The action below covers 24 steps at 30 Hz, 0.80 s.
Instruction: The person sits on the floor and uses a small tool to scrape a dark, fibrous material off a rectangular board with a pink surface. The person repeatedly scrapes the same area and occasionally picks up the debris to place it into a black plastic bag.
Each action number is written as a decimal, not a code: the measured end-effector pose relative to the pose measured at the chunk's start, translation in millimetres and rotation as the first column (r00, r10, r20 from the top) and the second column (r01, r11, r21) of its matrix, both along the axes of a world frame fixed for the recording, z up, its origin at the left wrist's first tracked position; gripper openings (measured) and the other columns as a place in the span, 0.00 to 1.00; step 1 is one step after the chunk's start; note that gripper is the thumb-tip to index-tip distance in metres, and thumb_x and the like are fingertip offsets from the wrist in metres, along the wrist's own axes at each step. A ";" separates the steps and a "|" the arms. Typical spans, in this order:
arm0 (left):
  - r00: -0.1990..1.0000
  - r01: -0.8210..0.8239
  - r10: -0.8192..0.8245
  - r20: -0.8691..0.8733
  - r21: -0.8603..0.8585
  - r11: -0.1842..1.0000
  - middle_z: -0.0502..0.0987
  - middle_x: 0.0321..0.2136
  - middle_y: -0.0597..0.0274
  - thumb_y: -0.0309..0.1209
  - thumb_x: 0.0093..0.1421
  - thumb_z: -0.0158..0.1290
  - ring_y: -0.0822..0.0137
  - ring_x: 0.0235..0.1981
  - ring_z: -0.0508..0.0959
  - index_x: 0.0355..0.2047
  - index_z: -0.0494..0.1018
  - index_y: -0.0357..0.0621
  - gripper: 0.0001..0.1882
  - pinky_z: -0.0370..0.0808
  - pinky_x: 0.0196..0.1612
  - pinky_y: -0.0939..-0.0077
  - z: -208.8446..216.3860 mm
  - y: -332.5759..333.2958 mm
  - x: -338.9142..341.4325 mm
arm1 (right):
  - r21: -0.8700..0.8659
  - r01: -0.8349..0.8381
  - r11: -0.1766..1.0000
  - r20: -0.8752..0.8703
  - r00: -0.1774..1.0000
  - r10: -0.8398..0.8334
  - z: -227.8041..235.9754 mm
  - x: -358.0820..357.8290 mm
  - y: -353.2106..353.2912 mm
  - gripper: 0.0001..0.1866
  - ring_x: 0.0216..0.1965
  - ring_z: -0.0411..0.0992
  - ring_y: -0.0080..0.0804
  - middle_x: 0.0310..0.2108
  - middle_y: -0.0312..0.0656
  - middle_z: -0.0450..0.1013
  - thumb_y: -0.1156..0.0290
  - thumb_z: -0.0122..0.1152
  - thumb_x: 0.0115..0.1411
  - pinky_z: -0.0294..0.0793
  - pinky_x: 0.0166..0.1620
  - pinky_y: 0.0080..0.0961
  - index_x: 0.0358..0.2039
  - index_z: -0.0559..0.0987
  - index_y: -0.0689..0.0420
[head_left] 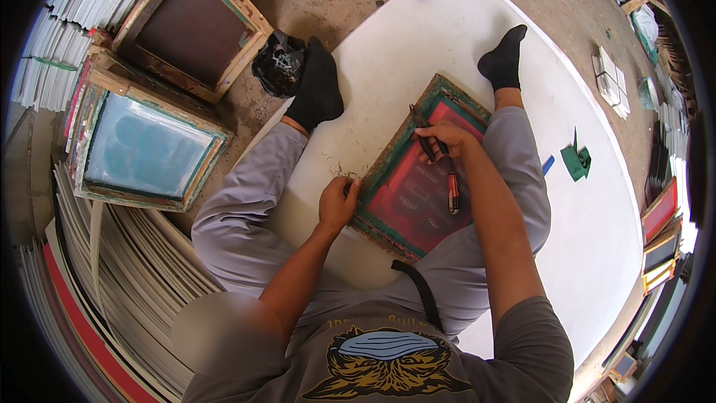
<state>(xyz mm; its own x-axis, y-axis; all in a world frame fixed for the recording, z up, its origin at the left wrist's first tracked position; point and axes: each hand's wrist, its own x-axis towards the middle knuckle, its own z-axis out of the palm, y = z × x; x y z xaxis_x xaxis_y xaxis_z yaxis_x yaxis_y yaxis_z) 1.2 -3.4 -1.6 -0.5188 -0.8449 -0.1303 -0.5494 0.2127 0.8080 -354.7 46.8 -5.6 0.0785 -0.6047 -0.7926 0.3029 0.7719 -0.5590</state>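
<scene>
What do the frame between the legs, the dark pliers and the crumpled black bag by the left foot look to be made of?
Frame: apparently wood, rough and worn, judging by its thick, patchy brown edges with green staining. Pliers: probably metal, from their slim, dark jaws; the handle covering is unclear. Bag: likely thin plastic, given its shiny creases.

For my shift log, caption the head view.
Right hand holding pliers over a wooden-framed screen, left hand at its edge.

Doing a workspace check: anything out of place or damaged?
Yes, minor: thin dark scraps lie strewn on the white sheet beside the left hand, litter on a mostly bare surface. The wooden frame in the lap looks worn, its paint patchy. No spill visible.
</scene>
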 end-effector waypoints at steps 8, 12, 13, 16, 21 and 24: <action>1.000 -0.004 0.004 -0.004 0.012 1.000 0.80 0.28 0.48 0.41 0.66 0.58 0.51 0.30 0.80 0.34 0.80 0.37 0.17 0.75 0.35 0.60 -2.9 -0.6 -1.1 | 0.077 0.095 0.992 -0.027 0.995 -0.093 -10.5 9.9 -7.1 0.16 0.28 0.82 0.42 0.29 0.50 0.80 0.61 0.64 0.62 0.83 0.29 0.41 0.41 0.79 0.63; 1.000 -0.004 0.004 -0.002 -0.048 0.999 0.80 0.28 0.48 0.41 0.66 0.58 0.52 0.30 0.80 0.34 0.80 0.37 0.17 0.76 0.35 0.61 -4.1 -0.3 -0.6 | 0.078 0.072 0.994 -0.080 0.995 -0.065 0.8 17.0 -10.7 0.10 0.22 0.78 0.37 0.25 0.44 0.78 0.67 0.66 0.60 0.80 0.26 0.38 0.36 0.79 0.61; 1.000 -0.003 0.003 0.004 -0.041 0.999 0.80 0.28 0.49 0.41 0.66 0.58 0.52 0.30 0.80 0.34 0.80 0.37 0.17 0.76 0.35 0.61 -3.4 -0.1 -1.5 | 0.090 0.066 0.994 -0.130 0.990 -0.054 2.1 18.8 -11.6 0.09 0.21 0.77 0.36 0.24 0.43 0.77 0.69 0.66 0.59 0.79 0.25 0.38 0.35 0.78 0.60; 1.000 -0.003 0.003 0.019 -0.023 1.000 0.80 0.29 0.49 0.41 0.66 0.58 0.52 0.30 0.81 0.34 0.80 0.38 0.17 0.76 0.36 0.61 0.1 0.5 -1.1 | 0.115 0.047 0.992 -0.187 0.982 -0.025 6.7 23.1 -14.9 0.06 0.18 0.74 0.33 0.22 0.40 0.75 0.74 0.68 0.56 0.76 0.23 0.36 0.31 0.78 0.59; 1.000 -0.004 0.005 0.028 -0.010 1.000 0.80 0.29 0.49 0.42 0.66 0.58 0.51 0.30 0.81 0.34 0.80 0.38 0.17 0.76 0.36 0.61 0.2 -0.6 -2.1 | 0.071 0.084 0.994 -0.258 0.964 -0.063 11.4 29.7 -14.5 0.06 0.17 0.74 0.33 0.22 0.41 0.74 0.76 0.66 0.51 0.74 0.20 0.34 0.30 0.78 0.59; 1.000 0.001 0.000 0.029 -0.013 1.000 0.80 0.28 0.49 0.42 0.66 0.58 0.51 0.30 0.80 0.34 0.80 0.38 0.17 0.76 0.36 0.61 0.1 -1.0 -2.0 | 0.007 0.141 0.990 -0.275 0.952 -0.133 8.5 36.0 -11.2 0.07 0.17 0.74 0.34 0.23 0.44 0.75 0.76 0.64 0.50 0.74 0.20 0.35 0.30 0.78 0.61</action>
